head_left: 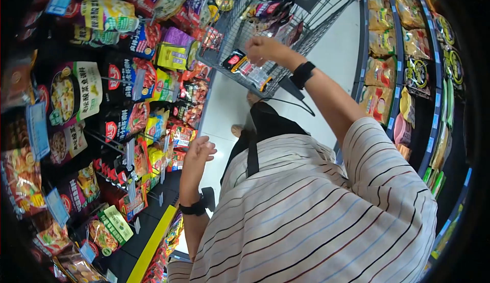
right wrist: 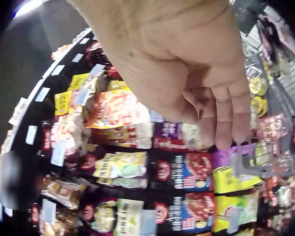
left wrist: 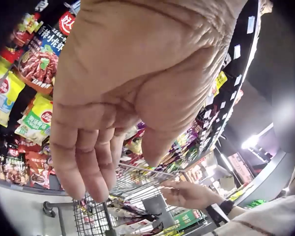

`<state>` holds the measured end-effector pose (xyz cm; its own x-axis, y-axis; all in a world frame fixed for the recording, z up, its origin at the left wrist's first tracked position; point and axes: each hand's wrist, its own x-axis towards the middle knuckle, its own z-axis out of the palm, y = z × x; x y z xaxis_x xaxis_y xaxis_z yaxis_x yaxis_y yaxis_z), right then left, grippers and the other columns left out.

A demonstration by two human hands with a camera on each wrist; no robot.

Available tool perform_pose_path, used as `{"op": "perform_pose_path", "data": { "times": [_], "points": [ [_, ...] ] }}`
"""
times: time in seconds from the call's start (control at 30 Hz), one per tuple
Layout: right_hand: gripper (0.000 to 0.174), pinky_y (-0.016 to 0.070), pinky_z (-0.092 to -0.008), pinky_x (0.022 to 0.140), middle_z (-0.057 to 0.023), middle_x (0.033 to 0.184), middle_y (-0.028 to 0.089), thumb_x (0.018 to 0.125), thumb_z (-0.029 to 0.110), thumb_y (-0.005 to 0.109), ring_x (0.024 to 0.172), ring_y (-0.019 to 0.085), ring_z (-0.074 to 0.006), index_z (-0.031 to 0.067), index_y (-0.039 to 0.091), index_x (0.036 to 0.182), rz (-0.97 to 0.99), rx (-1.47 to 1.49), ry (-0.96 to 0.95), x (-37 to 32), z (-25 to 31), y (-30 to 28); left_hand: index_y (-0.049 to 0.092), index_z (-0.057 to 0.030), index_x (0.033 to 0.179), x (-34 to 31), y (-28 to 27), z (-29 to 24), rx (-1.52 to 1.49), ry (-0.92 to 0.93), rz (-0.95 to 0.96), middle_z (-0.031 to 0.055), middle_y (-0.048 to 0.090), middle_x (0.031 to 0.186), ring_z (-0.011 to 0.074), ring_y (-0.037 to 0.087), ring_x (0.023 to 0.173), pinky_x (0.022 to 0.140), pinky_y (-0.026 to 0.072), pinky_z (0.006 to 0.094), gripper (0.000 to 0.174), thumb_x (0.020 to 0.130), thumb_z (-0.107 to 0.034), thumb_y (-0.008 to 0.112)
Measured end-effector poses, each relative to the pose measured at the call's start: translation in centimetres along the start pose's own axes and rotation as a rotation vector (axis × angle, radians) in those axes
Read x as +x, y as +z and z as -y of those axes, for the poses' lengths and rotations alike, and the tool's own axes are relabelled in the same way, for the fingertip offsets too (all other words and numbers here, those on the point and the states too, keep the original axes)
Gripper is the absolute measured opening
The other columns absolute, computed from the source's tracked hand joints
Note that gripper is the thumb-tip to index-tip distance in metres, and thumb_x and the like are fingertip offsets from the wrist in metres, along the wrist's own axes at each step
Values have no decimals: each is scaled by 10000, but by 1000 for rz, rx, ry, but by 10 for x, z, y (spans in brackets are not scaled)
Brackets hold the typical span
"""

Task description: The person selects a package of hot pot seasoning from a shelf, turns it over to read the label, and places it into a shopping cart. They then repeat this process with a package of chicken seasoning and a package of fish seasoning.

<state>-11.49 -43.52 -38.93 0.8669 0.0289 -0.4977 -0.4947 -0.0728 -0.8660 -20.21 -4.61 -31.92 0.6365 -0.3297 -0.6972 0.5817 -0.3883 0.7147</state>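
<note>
My right hand (head_left: 268,51) is over the near end of a wire shopping cart (head_left: 319,25), its fingers loosely bent and holding nothing. Below it in the cart lies a clear pack with black and orange ends (head_left: 249,74). Farther in are several dark and purple bags (head_left: 273,8). In the right wrist view the right hand (right wrist: 187,64) hangs with relaxed fingers before the shelf bags. Nearer my body, my left hand (head_left: 196,153) is raised beside the left shelf, empty. The left wrist view shows the left hand (left wrist: 123,83) with its fingers loosely extended.
Along the left runs a shelf hung with seasoning bags, such as a white-and-green bag (head_left: 76,92) and a yellow bag (head_left: 172,56). A yellow shelf strip (head_left: 152,245) is at lower left. Shelves of orange packets (head_left: 377,102) stand on the right, across the pale floor (head_left: 326,74).
</note>
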Motion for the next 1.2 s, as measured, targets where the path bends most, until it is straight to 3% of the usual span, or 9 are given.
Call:
{"op": "perform_pose_path", "data": {
  "times": [0.23, 0.37, 0.47, 0.57, 0.67, 0.7, 0.8, 0.9, 1.2],
  "points": [
    [341, 594, -376, 638, -145, 932, 685, 830, 244, 671, 820, 693, -230, -28, 639, 1032, -121, -106, 342, 73, -132, -2, 514, 39, 1284, 20, 15, 2, -33, -69, -66, 160, 644, 1078, 208, 656, 978, 842, 523, 314, 420, 1021, -290, 516],
    [500, 571, -395, 816, -256, 1050, 693, 775, 368, 719, 993, 687, -352, -58, 688, 1034, -186, -628, 326, 116, -184, -1, 522, 31, 1272, 28, 22, 6, -31, -130, -83, 164, 643, 1075, 222, 664, 974, 833, 536, 319, 434, 1021, -323, 517],
    [527, 539, -387, 901, -258, 1083, 684, 758, 397, 730, 1042, 658, -389, -45, 689, 1041, -161, -694, 347, 128, -197, 7, 527, 26, 1267, 37, 28, 19, -88, -203, -98, 160, 645, 1066, 223, 668, 959, 825, 543, 324, 431, 1020, -327, 519],
    [561, 534, -387, 918, -222, 1128, 682, 744, 411, 748, 1071, 654, -363, -25, 676, 1089, -46, -728, 401, 137, -194, 13, 522, 33, 1272, 49, 35, 21, -128, -272, -119, 154, 640, 1073, 226, 662, 976, 853, 531, 333, 476, 1000, -356, 550],
    [598, 528, -368, 935, -186, 1148, 681, 728, 413, 763, 1090, 653, -324, 3, 653, 1150, -140, -769, 474, 149, -218, 27, 514, 45, 1277, 61, 44, 15, -151, -317, -152, 160, 636, 1088, 231, 655, 1002, 878, 522, 337, 498, 985, -356, 564],
    [725, 527, -394, 946, -204, 1258, 620, 722, 417, 776, 1137, 632, -342, 24, 547, 1286, -16, -748, 505, 153, -218, 23, 514, 47, 1277, 63, 48, 9, -156, -322, -167, 161, 636, 1089, 231, 655, 1004, 879, 522, 337, 497, 983, -350, 565],
    [843, 517, -435, 956, -269, 1388, 492, 729, 421, 786, 1213, 576, -380, 35, 419, 1383, -167, -827, 561, 159, -236, 43, 515, 50, 1274, 71, 55, 10, -184, -354, -198, 160, 637, 1088, 228, 654, 1002, 878, 524, 336, 477, 979, -321, 565],
    [914, 474, -492, 994, -256, 1339, 466, 680, 400, 839, 1253, 496, -444, 59, 347, 1370, -164, -827, 581, 159, -232, 52, 519, 48, 1270, 76, 61, 9, -204, -381, -208, 156, 640, 1083, 225, 653, 994, 871, 526, 336, 457, 977, -299, 565],
    [887, 514, -492, 923, -255, 1269, 515, 713, 414, 837, 1174, 569, -407, 35, 346, 1348, -224, -1134, 608, 169, -245, 67, 526, 43, 1260, 84, 63, 14, -183, -414, -256, 142, 642, 1073, 222, 656, 976, 857, 532, 341, 444, 978, -299, 550]
  ]
}}
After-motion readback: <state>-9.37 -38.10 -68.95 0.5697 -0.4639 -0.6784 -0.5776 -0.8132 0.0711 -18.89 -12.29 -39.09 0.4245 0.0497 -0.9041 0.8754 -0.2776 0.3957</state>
